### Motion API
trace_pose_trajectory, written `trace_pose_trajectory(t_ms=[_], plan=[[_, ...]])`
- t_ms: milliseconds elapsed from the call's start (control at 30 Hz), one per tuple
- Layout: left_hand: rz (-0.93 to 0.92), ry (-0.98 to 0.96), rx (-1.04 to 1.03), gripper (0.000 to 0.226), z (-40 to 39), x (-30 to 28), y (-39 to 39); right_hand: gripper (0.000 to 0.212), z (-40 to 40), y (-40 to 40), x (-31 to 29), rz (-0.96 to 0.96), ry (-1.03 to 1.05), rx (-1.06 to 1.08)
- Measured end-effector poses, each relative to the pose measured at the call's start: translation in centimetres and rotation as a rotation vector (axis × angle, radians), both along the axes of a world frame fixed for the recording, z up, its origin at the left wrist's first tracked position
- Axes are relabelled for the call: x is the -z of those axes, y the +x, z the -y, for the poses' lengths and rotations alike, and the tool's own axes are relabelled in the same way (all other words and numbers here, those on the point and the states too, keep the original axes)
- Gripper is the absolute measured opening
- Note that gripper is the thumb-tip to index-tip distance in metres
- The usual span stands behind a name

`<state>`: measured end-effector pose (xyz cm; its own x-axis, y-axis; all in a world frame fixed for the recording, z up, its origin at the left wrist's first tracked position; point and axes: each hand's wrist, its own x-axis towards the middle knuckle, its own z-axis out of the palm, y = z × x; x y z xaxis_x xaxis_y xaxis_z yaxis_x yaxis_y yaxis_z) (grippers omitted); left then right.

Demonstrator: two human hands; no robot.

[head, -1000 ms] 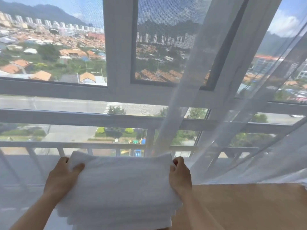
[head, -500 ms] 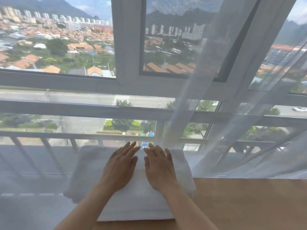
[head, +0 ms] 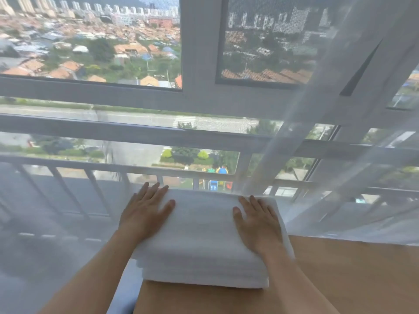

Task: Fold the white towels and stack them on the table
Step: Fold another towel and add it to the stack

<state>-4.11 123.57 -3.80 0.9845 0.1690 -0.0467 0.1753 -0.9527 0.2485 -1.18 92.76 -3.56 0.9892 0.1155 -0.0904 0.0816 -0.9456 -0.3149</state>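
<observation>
Both palms flat on the stack of folded white towels [head: 204, 241]: left hand [head: 145, 214] spread at its left edge, right hand [head: 258, 223] spread at its right. The stack sits on the wooden tabletop's [head: 340, 275] left corner, by the sheer curtain [head: 340, 155].

From my feed I see 2 bare forearms leading up to the bare left hand [head: 145, 215] and the bare right hand [head: 257, 223]. No sleeve reaches either wrist. Neither hand wears a ring, watch or glove. Fingernails look short and plain, though the picture is slightly blurred.
</observation>
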Motion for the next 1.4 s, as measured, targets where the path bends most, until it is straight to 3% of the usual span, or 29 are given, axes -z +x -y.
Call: trace_pose_trajectory(t_ms=[67, 167, 267, 333, 400, 500, 700, 867, 933, 1000, 1067, 1133, 1233, 1400], plan=[[-0.034, -0.124, -0.062, 0.065, -1.0, -0.1, -0.3, 0.066, 0.2, 0.1, -0.2, -0.005, -0.002, 0.025], [-0.025, -0.069, -0.079, 0.061, -0.8, -0.4, -0.5, 0.062, 0.9, 0.2, -0.6, -0.041, -0.006, 0.082], [0.242, 0.108, -0.02, 0.048, 1.3, -1.3, -0.5, 0.062, 1.0, 0.7, -1.5, -0.101, -0.072, 0.189], [0.364, 0.033, 0.139, 0.038, 4.0, -2.0, -0.2, 0.062, -0.7, 1.0, -2.3, 0.019, -0.123, 0.177], [0.246, -0.123, 0.262, 0.044, 7.2, -2.2, 0.2, 0.057, -3.3, 0.8, -2.6, 0.127, 0.003, 0.002], [0.058, -0.009, 0.27, 0.056, 9.8, -0.8, 0.2, 0.055, -5.5, -0.4, -1.2, 0.034, 0.046, -0.171], [0.035, 0.094, 0.104, 0.068, 5.1, -0.2, 0.1, 0.067, -1.4, 0.0, 0.0, 0.032, -0.041, -0.027], [0.013, 0.13, 0.03, 0.067, 2.6, -0.1, 0.1, 0.061, 2.7, -0.5, -0.3, -0.048, -0.001, 0.073], [0.045, 0.138, 0.008, 0.065, 3.3, -0.4, 0.3, 0.061, 3.3, -0.3, -0.7, -0.055, -0.085, 0.114], [0.106, 0.045, 0.085, 0.063, 5.2, -1.1, 0.3, 0.061, 2.4, 0.0, -1.4, 0.03, -0.159, 0.106], [0.147, -0.076, 0.218, 0.066, 8.2, -1.5, 0.1, 0.061, 0.1, 0.1, -2.0, 0.117, -0.066, -0.001], [0.137, -0.055, 0.299, 0.066, 10.6, -1.0, -0.1, 0.059, -2.4, -0.4, -1.9, 0.077, 0.053, -0.125], [0.07, 0.087, 0.228, 0.064, 9.5, -0.2, -0.2, 0.063, -3.2, -1.0, -0.5, -0.009, -0.041, -0.116], [0.028, 0.134, 0.055, 0.069, 2.4, 0.1, -0.8, 0.065, 0.0, -0.3, -0.2, 0.007, -0.04, 0.0]])
